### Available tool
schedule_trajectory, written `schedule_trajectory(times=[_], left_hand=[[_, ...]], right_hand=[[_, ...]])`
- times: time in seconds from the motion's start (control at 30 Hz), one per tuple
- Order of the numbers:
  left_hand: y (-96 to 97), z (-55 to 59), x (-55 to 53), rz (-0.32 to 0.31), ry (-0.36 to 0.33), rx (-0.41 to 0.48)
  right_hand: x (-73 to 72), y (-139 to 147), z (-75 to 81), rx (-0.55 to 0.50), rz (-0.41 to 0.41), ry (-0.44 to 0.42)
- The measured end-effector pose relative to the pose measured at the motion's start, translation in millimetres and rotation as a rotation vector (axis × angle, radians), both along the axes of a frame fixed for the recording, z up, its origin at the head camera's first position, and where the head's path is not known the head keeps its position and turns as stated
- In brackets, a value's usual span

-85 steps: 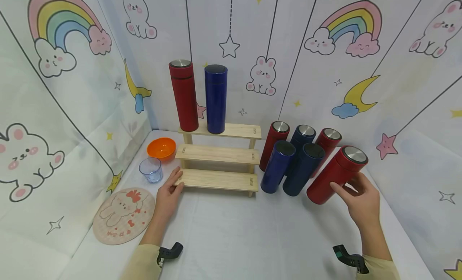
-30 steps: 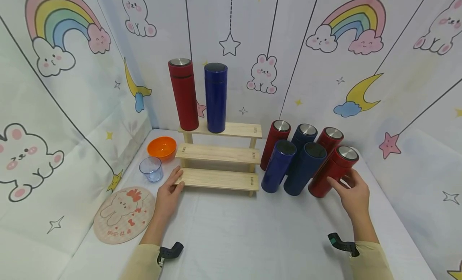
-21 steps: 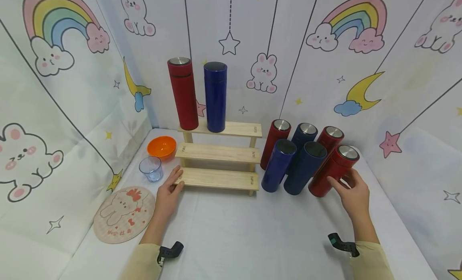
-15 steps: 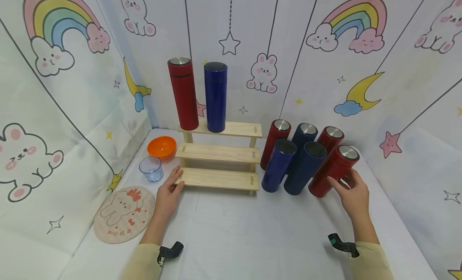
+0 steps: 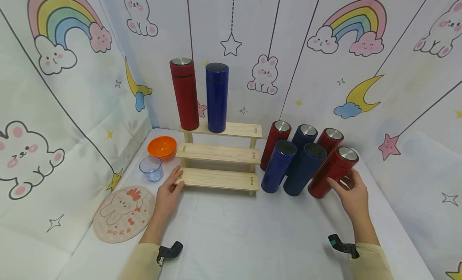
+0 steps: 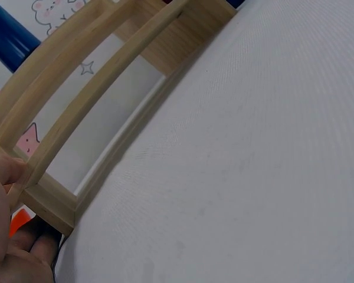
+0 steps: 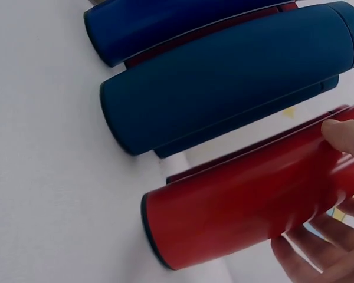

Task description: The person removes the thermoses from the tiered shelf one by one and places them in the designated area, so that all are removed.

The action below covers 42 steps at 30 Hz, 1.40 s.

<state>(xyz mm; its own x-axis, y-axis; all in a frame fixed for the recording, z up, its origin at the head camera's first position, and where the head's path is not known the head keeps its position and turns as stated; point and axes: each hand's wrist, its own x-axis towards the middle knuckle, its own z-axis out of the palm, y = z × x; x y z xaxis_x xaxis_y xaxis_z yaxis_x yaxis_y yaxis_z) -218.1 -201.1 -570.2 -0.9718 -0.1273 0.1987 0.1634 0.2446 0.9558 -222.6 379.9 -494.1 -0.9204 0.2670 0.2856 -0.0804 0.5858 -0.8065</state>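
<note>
In the head view my right hand point(image 5: 353, 195) holds a red thermos flask point(image 5: 333, 171) with a steel lid, thumb on the near side. The right wrist view has the fingers round the red thermos flask point(image 7: 242, 206), whose base is at the table. Left of it, several red and blue flasks stand upright, a dark blue flask point(image 5: 304, 169) nearest. My left hand point(image 5: 169, 195) grips the left end of a three-tier wooden shelf rack point(image 5: 216, 179); in the left wrist view thumb and fingers lie about the rack's end point(image 6: 50, 206). Some right fingers are hidden behind the flask in the head view.
On the rack's top tier stand a red flask point(image 5: 185, 95) and a blue flask point(image 5: 217, 98). Left of the rack are an orange bowl point(image 5: 162, 147), a clear blue glass point(image 5: 151, 169) and a round mat point(image 5: 124, 215). Printed cloth walls point(image 5: 296, 23) enclose the table.
Since the earliest frame, my right hand has brought the red flask left and in beside the other flasks. Over the last second both hands and the flasks stay almost still.
</note>
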Motion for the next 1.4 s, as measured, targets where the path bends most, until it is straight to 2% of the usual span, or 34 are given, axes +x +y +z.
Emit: schedule_trajectory(times=[0.17,0.5,0.6,0.73,0.83,1.2,1.4], left_hand=[[-0.1,-0.9,-1.2,0.002,0.004,-0.002],[-0.1,0.2,-2.1,0.012,0.007,-0.012],[2.0,8.7,0.9,0.009,-0.012,-0.006],[2.5,9.5,0.4,0.008,-0.034,-0.008],[0.6,2.0,-2.1,0.007,-0.014,-0.013],[0.3,-0.6,-2.1,0.017,-0.007,-0.031],[1.5,0.7,-0.8,0.008,-0.003,-0.010]], right_hand=[[1.1,0,7.5,-0.007,-0.018,0.004],[-4.7,5,33.5,-0.109,-0.023,0.114],[-3.5,2,44.3,-0.113,-0.047,0.119],[-1.1,-4,58.9,-0.101,-0.068,0.146],[-1.1,-7,69.0,-0.096,-0.061,0.191],[-2.7,-32,104.3,-0.068,-0.028,0.397],[2.9,-58,129.5,-0.085,0.039,0.489]])
